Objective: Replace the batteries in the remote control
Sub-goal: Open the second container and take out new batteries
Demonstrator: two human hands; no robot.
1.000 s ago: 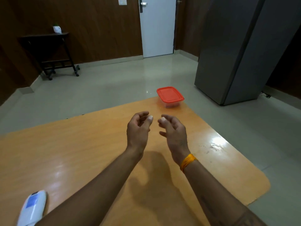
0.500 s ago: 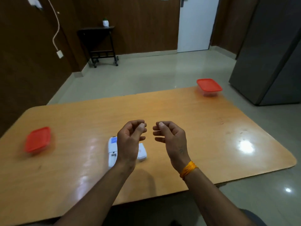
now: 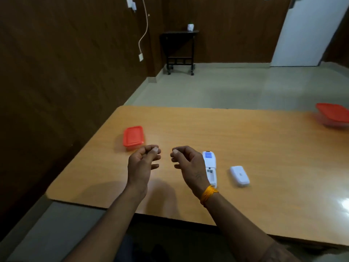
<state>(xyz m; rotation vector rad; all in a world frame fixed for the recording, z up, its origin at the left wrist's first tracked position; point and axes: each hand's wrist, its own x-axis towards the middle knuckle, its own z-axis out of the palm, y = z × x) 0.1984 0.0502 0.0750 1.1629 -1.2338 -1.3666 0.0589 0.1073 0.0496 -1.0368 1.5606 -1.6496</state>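
A: Status of battery replacement?

B: Back cover (image 3: 239,176) is off, lying beyond the remote control (image 3: 210,166), which rests face-down just beside the right hand (image 3: 188,164). No batteries visible. Left hand (image 3: 142,163) and right hand hover loosely curled, gripping nothing.

A: Surroundings?

B: Orange table (image 3: 264,152); one red-lidded container (image 3: 133,137) just ahead of the left hand, another (image 3: 333,115) far right. Tiled floor, dark panelled walls.
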